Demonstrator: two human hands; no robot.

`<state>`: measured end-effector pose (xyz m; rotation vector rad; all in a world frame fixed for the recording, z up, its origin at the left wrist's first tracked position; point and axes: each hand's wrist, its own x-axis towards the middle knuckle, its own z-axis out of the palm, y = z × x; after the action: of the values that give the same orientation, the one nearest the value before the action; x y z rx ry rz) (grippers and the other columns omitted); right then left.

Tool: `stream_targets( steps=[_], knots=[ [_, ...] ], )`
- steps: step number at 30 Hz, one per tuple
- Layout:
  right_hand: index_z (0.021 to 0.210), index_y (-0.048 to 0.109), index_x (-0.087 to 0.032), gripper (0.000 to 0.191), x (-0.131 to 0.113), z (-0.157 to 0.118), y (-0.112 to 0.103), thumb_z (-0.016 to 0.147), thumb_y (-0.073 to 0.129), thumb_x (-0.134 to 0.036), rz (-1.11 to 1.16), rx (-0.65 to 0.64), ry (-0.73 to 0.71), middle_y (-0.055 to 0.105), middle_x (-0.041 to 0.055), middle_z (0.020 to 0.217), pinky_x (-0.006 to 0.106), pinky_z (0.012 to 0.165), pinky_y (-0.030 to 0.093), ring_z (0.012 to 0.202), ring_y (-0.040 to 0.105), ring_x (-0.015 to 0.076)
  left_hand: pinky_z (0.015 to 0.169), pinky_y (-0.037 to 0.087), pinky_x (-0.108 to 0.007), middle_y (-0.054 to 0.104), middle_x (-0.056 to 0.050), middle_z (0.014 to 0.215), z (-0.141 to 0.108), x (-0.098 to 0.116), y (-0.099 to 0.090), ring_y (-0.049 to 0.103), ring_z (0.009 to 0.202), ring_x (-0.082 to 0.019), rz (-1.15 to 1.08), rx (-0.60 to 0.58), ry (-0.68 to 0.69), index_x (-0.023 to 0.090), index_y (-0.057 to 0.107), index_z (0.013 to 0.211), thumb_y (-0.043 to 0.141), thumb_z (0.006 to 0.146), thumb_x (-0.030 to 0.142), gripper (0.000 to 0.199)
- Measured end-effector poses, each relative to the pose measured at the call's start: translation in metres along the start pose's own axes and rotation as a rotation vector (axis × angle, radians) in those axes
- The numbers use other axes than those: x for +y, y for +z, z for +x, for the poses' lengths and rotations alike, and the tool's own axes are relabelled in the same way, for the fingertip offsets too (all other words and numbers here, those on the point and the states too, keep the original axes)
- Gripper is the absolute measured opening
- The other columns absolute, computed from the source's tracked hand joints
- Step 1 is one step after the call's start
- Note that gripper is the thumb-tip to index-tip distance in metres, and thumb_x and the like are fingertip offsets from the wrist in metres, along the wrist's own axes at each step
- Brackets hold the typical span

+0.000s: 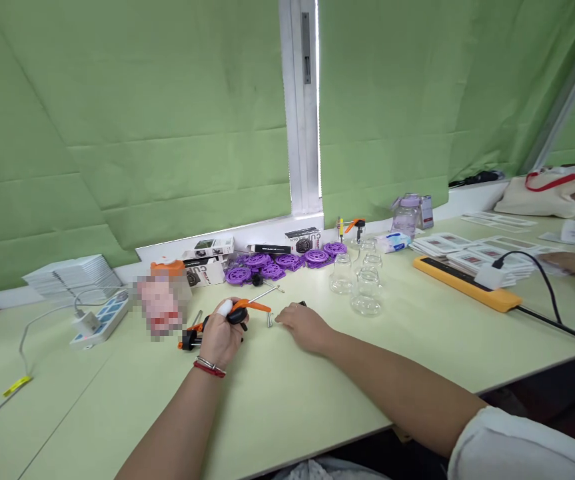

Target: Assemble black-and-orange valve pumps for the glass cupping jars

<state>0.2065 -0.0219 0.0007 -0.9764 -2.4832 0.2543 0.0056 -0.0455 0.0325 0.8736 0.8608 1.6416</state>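
My left hand (pixel 221 339) is closed around an orange and black tool-like part (pixel 252 305), with a white covering on one fingertip. A thin metal rod (pixel 264 293) slants up behind it. My right hand (pixel 304 327) rests low over the table, its fingertips near small metal screws (pixel 269 319); a small black piece shows just behind the fingers, and whether they hold anything is hidden. More orange and black parts (pixel 190 340) lie on the table left of my left hand. Several purple round parts (pixel 272 270) are spread behind both hands.
Clear glass cups (pixel 366 293) stand right of centre. An orange power strip (pixel 467 285) with a black cable lies farther right, near card stacks (pixel 442 243) and another person's hands. At left are a white power strip (pixel 102 323), a cable and stacked white sheets (pixel 74 283). Boxes (pixel 207 272) line the wall.
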Motion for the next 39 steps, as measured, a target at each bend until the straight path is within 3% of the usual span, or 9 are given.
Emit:
stream_targets(
  steps=[4,7,15,24,29,39],
  knots=[
    [0.118,0.055,-0.014,0.037,-0.01,0.005,0.009,0.085,0.04,-0.008,-0.273,-0.032,-0.115,0.057,0.0127,0.121,0.037,0.084,0.035,0.107,0.045,0.0241,0.055,0.042,-0.026,0.058,-0.002,0.069,0.004,-0.004,-0.003,0.052,0.056,-0.011,-0.018,0.042,-0.002,0.014,0.058,0.078,0.061,0.071,0.031,0.018],
    [0.114,0.055,-0.012,0.034,-0.013,0.005,0.011,0.085,0.04,-0.008,-0.337,-0.061,-0.145,0.059,0.0125,0.117,0.038,0.082,0.033,0.104,0.045,0.0245,0.055,0.042,-0.026,0.058,-0.001,0.067,0.003,-0.005,-0.003,0.052,0.054,-0.011,-0.016,0.04,-0.012,0.013,0.058,0.079,0.062,0.071,0.032,0.02],
    [0.098,0.06,-0.012,0.023,-0.016,0.0,0.005,0.084,0.042,-0.007,-0.4,-0.082,-0.201,0.064,0.0099,0.095,0.035,0.077,0.03,0.091,0.048,0.0222,0.054,0.04,-0.025,0.058,-0.001,0.07,0.0,-0.006,-0.003,0.051,0.055,-0.01,0.057,0.001,0.004,0.013,0.059,0.079,0.062,0.07,0.033,0.022],
    [0.076,0.058,-0.014,0.016,-0.031,-0.011,-0.001,0.084,0.046,-0.008,-0.53,-0.1,-0.414,0.059,0.0053,0.073,0.033,0.073,0.029,0.075,0.045,0.018,0.052,0.039,-0.023,0.056,0.0,0.066,0.001,-0.006,-0.004,0.051,0.053,-0.01,0.053,-0.008,-0.019,0.013,0.059,0.078,0.063,0.069,0.029,0.018],
    [0.074,0.056,-0.015,0.015,-0.036,-0.013,-0.002,0.084,0.046,-0.009,-0.532,-0.076,-0.522,0.056,0.0039,0.073,0.033,0.073,0.029,0.074,0.044,0.017,0.051,0.039,-0.023,0.057,-0.001,0.069,0.0,-0.006,-0.004,0.051,0.054,-0.01,0.05,-0.007,-0.031,0.012,0.061,0.078,0.064,0.068,0.029,0.019],
    [0.077,0.056,-0.015,0.01,-0.03,-0.01,0.001,0.083,0.05,-0.011,-0.476,-0.093,-0.544,0.057,0.0038,0.081,0.031,0.074,0.03,0.081,0.044,0.0176,0.051,0.037,-0.022,0.055,0.001,0.066,0.001,-0.006,-0.005,0.05,0.054,-0.009,0.08,-0.021,-0.039,0.013,0.061,0.077,0.064,0.069,0.03,0.02]
  ],
)
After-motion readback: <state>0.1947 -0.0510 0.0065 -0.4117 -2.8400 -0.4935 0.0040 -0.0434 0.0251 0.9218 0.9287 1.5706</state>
